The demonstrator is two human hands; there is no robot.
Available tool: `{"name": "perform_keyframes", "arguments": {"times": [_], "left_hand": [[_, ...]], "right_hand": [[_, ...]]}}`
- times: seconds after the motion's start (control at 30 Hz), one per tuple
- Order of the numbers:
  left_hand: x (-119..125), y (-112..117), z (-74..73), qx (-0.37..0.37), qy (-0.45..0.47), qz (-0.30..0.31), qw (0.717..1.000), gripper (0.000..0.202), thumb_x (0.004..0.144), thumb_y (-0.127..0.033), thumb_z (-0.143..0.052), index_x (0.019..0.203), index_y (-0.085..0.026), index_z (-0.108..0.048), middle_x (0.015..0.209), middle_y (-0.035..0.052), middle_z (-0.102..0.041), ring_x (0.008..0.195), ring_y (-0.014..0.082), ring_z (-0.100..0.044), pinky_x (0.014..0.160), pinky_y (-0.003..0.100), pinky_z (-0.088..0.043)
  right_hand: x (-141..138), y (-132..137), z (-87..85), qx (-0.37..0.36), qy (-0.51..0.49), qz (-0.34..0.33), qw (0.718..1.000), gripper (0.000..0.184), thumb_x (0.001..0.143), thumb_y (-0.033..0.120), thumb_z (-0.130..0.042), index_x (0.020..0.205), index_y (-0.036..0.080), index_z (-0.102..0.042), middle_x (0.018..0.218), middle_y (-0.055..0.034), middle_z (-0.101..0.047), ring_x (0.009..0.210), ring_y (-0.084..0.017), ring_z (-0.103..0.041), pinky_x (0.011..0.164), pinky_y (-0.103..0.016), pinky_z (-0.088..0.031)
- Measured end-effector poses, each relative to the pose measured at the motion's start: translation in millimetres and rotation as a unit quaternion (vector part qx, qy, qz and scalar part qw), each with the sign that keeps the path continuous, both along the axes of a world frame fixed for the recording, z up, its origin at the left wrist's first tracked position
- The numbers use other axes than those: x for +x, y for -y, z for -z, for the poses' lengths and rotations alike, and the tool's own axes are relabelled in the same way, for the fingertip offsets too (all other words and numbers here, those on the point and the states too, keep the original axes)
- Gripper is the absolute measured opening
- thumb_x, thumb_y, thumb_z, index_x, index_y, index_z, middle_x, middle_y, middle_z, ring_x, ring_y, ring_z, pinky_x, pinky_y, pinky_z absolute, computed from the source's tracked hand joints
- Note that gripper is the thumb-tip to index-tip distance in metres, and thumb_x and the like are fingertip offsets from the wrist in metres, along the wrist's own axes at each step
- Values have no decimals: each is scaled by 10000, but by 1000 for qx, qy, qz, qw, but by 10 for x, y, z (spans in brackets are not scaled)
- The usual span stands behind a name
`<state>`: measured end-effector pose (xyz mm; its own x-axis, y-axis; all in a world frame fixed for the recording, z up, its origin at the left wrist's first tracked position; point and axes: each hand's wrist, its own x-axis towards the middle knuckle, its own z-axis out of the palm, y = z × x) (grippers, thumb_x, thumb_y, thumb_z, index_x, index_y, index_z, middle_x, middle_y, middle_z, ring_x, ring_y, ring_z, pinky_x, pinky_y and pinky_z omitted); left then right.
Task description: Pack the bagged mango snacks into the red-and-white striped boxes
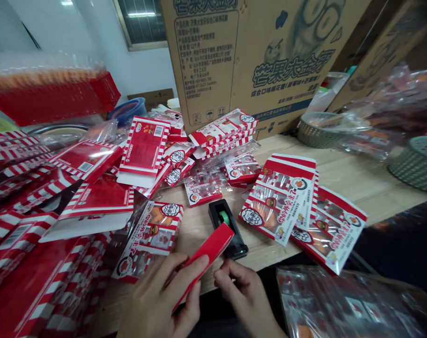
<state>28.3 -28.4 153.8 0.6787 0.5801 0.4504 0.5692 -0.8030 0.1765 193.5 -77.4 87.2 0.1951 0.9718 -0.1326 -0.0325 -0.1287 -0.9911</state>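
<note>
Far left of the tape dispenser [227, 234], red-and-white packets [93, 202] heap on the tabletop [357, 188]. Just before the dispenser, the left hand [153, 295] closes around a red card strip [202, 258], raised clear of the heap so the right hand [243, 295] can pinch its edge with curled fingers [222, 277]. Flat packets [280, 197] lie to the dispenser's right.

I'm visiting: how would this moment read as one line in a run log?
left hand: holds red card strip | right hand: beside strip | nearby: black tape dispenser, red-and-white packets

Two hands [160, 295] [243, 295], one red card strip [206, 260], one tape dispenser [222, 218], two baskets [319, 130] [417, 164], two cartons [234, 61] [378, 51].
</note>
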Motion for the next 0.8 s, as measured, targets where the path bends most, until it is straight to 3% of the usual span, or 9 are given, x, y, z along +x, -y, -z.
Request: {"name": "perform_keyframes", "arguments": {"times": [0.1, 0.23, 0.37, 0.5, 0.6, 0.7, 0.8], "left_hand": [[20, -27, -49, -2, 6, 25, 1000, 295, 903, -165, -477, 1156, -239, -610, 939, 10, -739, 798, 138, -719, 671, 210, -596], [20, -95, -44, -18, 61, 24, 998, 254, 939, -177, -454, 1099, -223, -646, 943, 5, -759, 833, 118, -727, 739, 179, -591], [-16, -102, 37, -54, 112, -8, 992, 259, 906, -170, -530, 1119, -232, -665, 960, 14, -760, 839, 116, -730, 770, 158, -579], [-139, -40, 94, -142, 179, -81, 970, 254, 892, -200, -561, 1102, -263, -691, 989, 1, -773, 842, 157, -746, 754, 185, -598], [-278, 23, 96, -190, 226, -154, 943, 247, 900, -222, -564, 1082, -296, -713, 995, -21, -774, 843, 188, -751, 722, 203, -610], [-350, 97, 63, -200, 272, -192, 921, 247, 900, -243, -578, 1086, -327, -717, 1026, -36, -764, 844, 193, -750, 659, 174, -608], [-300, 190, 0, -199, 310, -208, 906, 249, 917, -262, -563, 1098, -350, -709, 1031, -43, -762, 834, 200, -752, 641, 197, -625]], "right_hand": [[12, -59, -84, 30, 17, 11, 999, 587, 766, 702, -581, 518, 187, -449, 504, 44, -411, 500, -95, -352, 492, -225, -315], [-56, -174, -32, 45, 43, 22, 998, 520, 862, 595, -536, 541, 190, -481, 499, 41, -429, 470, -97, -383, 455, -222, -315], [-55, -189, -28, 136, 180, 37, 974, 423, 919, 407, -548, 561, 185, -526, 533, 18, -527, 518, -117, -493, 509, -224, -390], [-5, -141, -121, 258, 297, 55, 918, 148, 907, 176, -556, 775, 186, -623, 687, -17, -653, 627, -144, -601, 598, -237, -478], [-5, -114, -206, 362, 368, 71, 854, 264, 908, 65, -472, 1080, 184, -634, 917, -68, -677, 819, -164, -633, 726, -272, -523], [-37, -90, -328, 413, 463, 90, 779, 235, 935, 168, -518, 1098, 253, -664, 1048, -64, -653, 956, -193, -591, 907, -355, -483], [-27, -44, -466, 427, 506, 77, 746, 157, 926, 289, -575, 1033, 316, -688, 1075, -34, -660, 1011, -207, -561, 1015, -389, -420]]}}
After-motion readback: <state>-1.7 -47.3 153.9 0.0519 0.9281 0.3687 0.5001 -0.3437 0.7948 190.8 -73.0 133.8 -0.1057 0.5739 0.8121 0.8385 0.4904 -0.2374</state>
